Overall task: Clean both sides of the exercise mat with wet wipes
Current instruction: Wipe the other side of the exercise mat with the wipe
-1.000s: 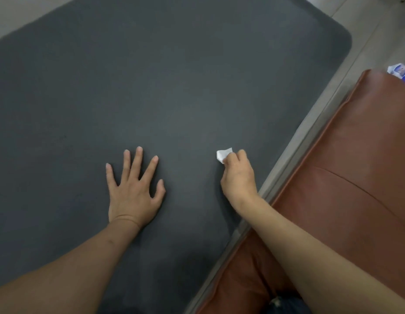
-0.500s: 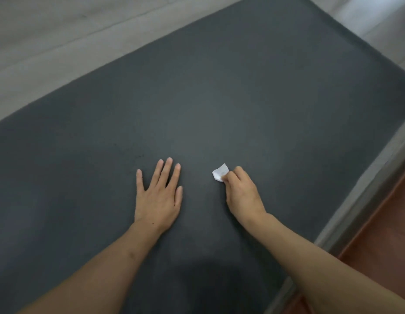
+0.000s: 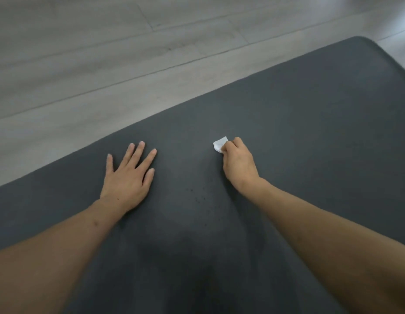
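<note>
Forearms reach forward over the dark grey exercise mat point(image 3: 287, 143), which lies flat on the floor point(image 3: 106, 64). Small dark specks dot the mat between the wrists. Left hand point(image 3: 126, 177) rests palm-down on the mat, fingers spread and straight. Right hand point(image 3: 238, 164) has its fingers curled, pinching a small folded white wet wipe point(image 3: 219, 145) against the mat. Pale grey floor planks lie beyond the mat's far edge.

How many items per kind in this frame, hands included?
Mat: 1
Wipe: 1, gripped by the right hand
Hands: 2, left hand flat on the mat, right hand
Total: 4
</note>
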Action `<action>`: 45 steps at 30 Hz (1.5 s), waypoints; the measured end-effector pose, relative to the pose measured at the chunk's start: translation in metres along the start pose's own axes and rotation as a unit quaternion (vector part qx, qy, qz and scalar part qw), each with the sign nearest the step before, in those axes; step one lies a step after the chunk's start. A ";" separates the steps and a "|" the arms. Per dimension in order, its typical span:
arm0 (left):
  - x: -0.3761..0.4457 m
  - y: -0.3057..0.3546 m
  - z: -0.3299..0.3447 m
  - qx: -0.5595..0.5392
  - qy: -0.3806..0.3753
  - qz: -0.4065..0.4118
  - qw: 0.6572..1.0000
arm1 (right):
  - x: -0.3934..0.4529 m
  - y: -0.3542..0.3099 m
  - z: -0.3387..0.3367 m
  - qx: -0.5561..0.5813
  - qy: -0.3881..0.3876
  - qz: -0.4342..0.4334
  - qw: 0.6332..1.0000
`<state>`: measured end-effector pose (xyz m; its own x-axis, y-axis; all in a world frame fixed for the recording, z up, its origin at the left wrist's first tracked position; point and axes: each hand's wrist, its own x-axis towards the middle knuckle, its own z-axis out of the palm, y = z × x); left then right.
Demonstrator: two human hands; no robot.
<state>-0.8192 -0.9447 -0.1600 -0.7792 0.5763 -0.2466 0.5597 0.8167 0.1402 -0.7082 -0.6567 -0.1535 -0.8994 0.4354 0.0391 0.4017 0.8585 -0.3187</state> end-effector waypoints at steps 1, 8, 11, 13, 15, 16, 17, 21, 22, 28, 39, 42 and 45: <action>0.003 -0.013 -0.001 0.005 0.003 0.018 1.000 | 0.014 -0.009 0.003 -0.003 0.001 -0.002 1.000; 0.016 -0.080 0.005 -0.008 0.055 0.026 0.998 | 0.100 -0.057 0.017 -0.006 -0.023 0.021 0.999; 0.020 -0.081 0.011 -0.004 0.084 0.032 0.996 | 0.128 -0.073 0.020 0.016 -0.011 0.042 0.999; 0.022 -0.083 0.011 -0.012 0.096 0.033 0.995 | 0.130 -0.089 0.024 0.036 0.021 0.081 0.996; 0.024 -0.087 0.012 -0.028 0.103 0.029 0.994 | 0.117 -0.110 0.037 0.046 0.024 0.058 0.997; 0.025 -0.087 0.012 -0.032 0.105 0.024 0.994 | 0.106 -0.127 0.044 0.053 0.003 0.014 0.998; 0.027 -0.088 0.011 -0.032 0.108 0.021 0.993 | 0.096 -0.146 0.052 0.061 -0.018 -0.048 0.997; 0.025 -0.087 0.010 -0.032 0.128 0.032 0.991 | 0.089 -0.171 0.050 0.005 -0.106 -0.243 0.964; 0.028 -0.088 0.009 -0.032 0.130 0.038 0.990 | 0.104 -0.155 0.042 -0.010 -0.095 -0.210 0.973; 0.040 -0.098 0.003 -0.020 0.103 0.065 0.992 | 0.147 -0.079 0.018 -0.012 0.058 0.089 0.994; 0.048 -0.106 -0.005 -0.022 0.098 0.061 0.993 | 0.138 -0.118 0.036 0.060 -0.023 -0.080 0.995; 0.050 -0.106 -0.005 -0.006 0.083 0.062 0.995 | 0.144 -0.094 0.027 0.058 0.063 0.056 0.995; 0.051 -0.109 -0.005 0.001 0.074 0.062 0.995 | 0.123 -0.147 0.057 0.120 0.053 0.027 0.991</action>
<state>-0.9211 -1.0040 -0.1827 -0.7366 0.6710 -0.0841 0.6548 0.7388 0.1594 -0.8873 -0.7447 -0.1563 -0.8498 0.5153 0.1111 0.3846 0.7501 -0.5380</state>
